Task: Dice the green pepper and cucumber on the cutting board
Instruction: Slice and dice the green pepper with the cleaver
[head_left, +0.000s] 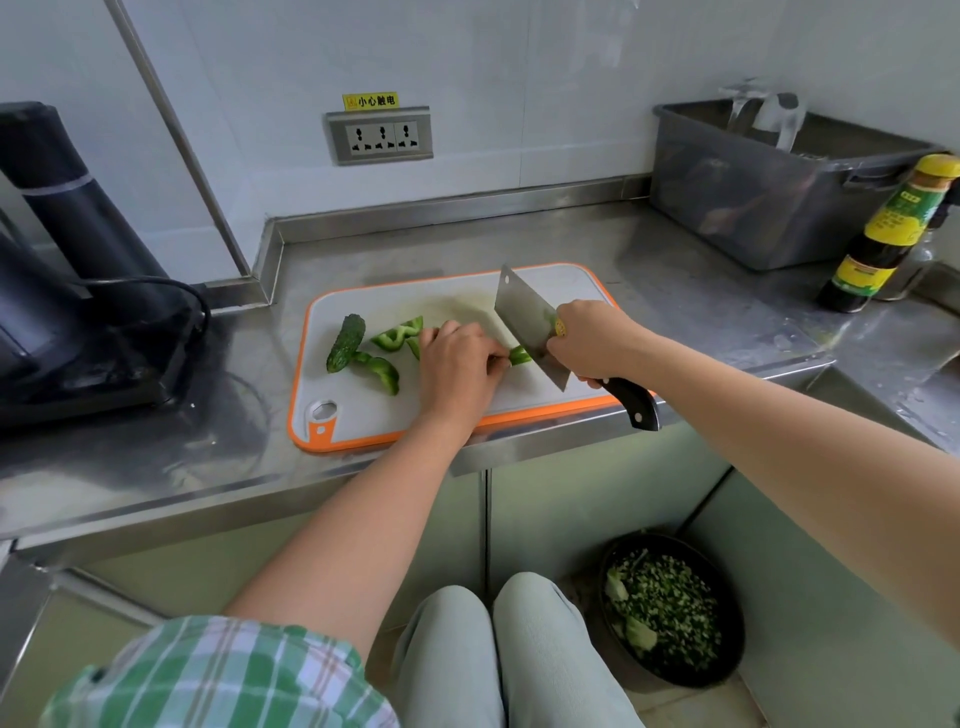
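A white cutting board (358, 415) with an orange rim lies on the steel counter. My left hand (457, 369) pinches a green pepper strip (519, 356) against the board. My right hand (592, 340) grips the black handle of a cleaver (524, 325), whose blade meets the strip right beside my left fingertips. A dark green cucumber piece (345, 343) lies at the board's left. Beside it are two more pepper pieces, one (397, 335) further back and one (382, 371) nearer me.
A dark machine (67, 270) with a cable stands at the left. A grey tub (769, 202) sits at the back right, with a sauce bottle (888, 239) in front of it. On the floor stands a black bin (670, 608) of chopped greens. A wall socket (379, 136) is behind the board.
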